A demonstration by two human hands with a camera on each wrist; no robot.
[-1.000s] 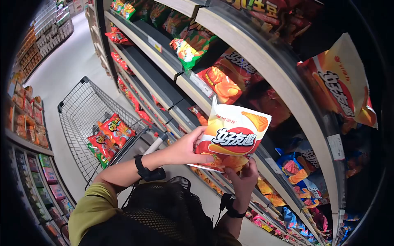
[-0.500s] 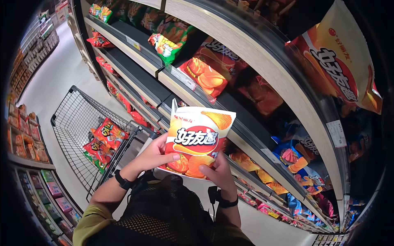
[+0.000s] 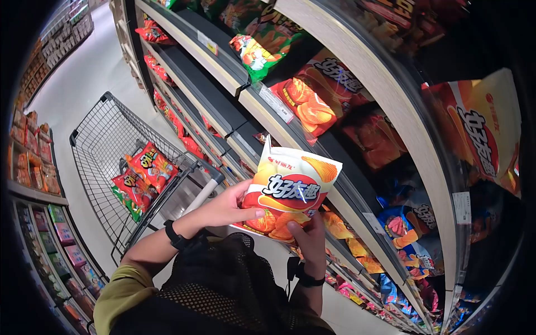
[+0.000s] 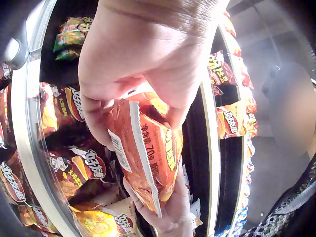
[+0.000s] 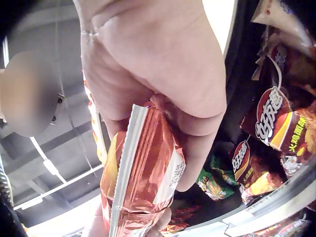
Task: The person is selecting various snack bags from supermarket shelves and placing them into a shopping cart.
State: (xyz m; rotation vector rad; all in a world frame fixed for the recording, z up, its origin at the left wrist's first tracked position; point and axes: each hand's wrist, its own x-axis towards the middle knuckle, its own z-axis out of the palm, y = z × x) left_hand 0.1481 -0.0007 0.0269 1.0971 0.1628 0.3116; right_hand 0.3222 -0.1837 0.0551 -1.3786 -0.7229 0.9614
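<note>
Both hands hold one bag of potato chips (image 3: 293, 190), white at the top and red below, upright in front of the body. My left hand (image 3: 231, 204) grips its left side, thumb across the front and fingers behind. At the lower right, my right hand (image 3: 310, 237) pinches the bag with its thumb on the front. In the left wrist view, the left hand (image 4: 148, 64) wraps round the red bag (image 4: 148, 153), its crimped end showing. The right wrist view has the right hand (image 5: 158, 64) curled round the same bag (image 5: 143, 173).
A shopping cart (image 3: 97, 151) stands at the left with several red and green snack bags (image 3: 151, 167) in it. Shelves (image 3: 357, 56) of chip bags run along the right, where another bag (image 3: 477, 128) juts out. A lower display (image 3: 39, 195) lines the far left.
The held bag shifted left in the head view, then partly back right as the view swung. Both hands keep their hold on it, and it stays upright.
</note>
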